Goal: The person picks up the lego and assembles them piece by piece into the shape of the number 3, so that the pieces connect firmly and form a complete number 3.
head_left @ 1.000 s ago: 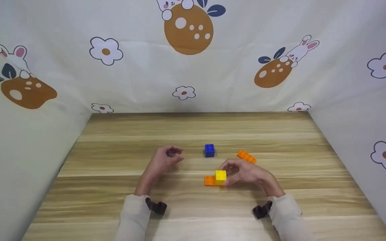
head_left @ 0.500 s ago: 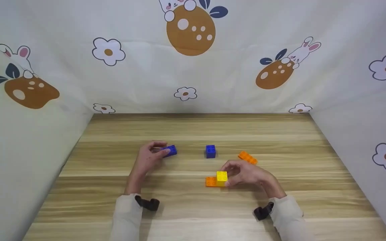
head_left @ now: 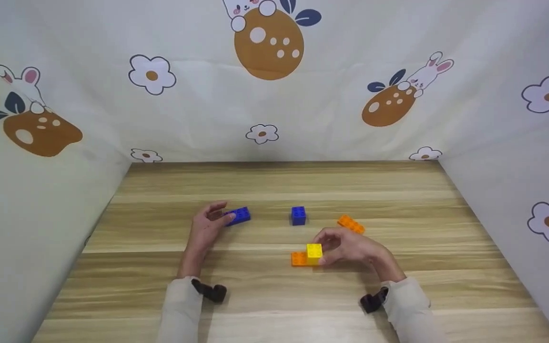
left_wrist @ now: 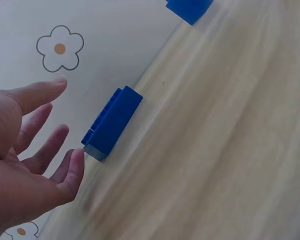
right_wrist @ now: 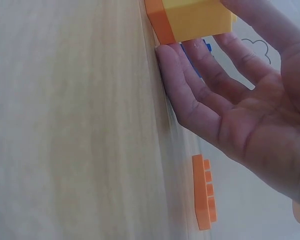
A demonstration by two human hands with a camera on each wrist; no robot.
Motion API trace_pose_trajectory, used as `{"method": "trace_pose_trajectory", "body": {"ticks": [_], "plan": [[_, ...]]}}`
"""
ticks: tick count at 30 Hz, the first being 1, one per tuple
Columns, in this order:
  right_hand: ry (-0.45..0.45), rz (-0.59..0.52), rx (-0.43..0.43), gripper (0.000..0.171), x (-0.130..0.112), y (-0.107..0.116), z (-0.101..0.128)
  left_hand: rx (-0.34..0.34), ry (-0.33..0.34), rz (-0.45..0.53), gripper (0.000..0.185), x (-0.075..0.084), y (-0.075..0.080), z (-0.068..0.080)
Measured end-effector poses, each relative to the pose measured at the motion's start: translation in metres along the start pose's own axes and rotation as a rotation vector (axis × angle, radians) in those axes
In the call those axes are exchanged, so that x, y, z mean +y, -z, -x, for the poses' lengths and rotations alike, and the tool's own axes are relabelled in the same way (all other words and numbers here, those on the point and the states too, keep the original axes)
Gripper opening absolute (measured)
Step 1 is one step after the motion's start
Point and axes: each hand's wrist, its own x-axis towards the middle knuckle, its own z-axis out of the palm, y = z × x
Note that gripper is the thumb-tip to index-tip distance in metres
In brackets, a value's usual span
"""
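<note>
My left hand (head_left: 206, 226) is beside a long blue brick (head_left: 239, 216) on the table's left side. Its thumb overlaps the brick in the head view. In the left wrist view the fingers are loosely bent and spread, with the long blue brick (left_wrist: 113, 124) lying beyond the fingertips. My right hand (head_left: 348, 246) holds a yellow brick (head_left: 314, 253) between thumb and fingers. That yellow brick (right_wrist: 200, 21) sits on the right end of a flat orange brick (head_left: 298, 259), whose left studs show.
A small blue block (head_left: 298, 216) stands upright behind the yellow brick. Another flat orange brick (head_left: 351, 224) lies at an angle beyond my right hand. Patterned cloth (head_left: 198, 109) encloses the back and sides of the wooden table (head_left: 274, 305).
My left hand has moved left, its fingers easing off the long blue brick, more of which shows now. My right hand has kept its hold on the yellow brick.
</note>
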Motion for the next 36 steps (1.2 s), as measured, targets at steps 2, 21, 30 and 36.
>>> {"method": "trace_pose_trajectory", "body": {"ticks": [2,21,30,36], "plan": [[-0.003,0.005,0.002,0.040,0.000,0.000,0.000,-0.004,0.002,0.009,0.053,-0.003,-0.001,-0.001],[-0.028,-0.017,0.007,0.041,0.001,0.001,0.003,-0.029,0.040,-0.011,0.063,-0.011,-0.010,-0.003],[-0.032,-0.003,-0.002,0.041,0.000,0.000,0.002,0.036,0.013,-0.135,0.047,-0.011,-0.012,0.000],[-0.041,0.009,0.003,0.041,-0.001,0.000,0.001,0.062,0.022,-0.173,0.042,-0.008,-0.013,-0.001]]}}
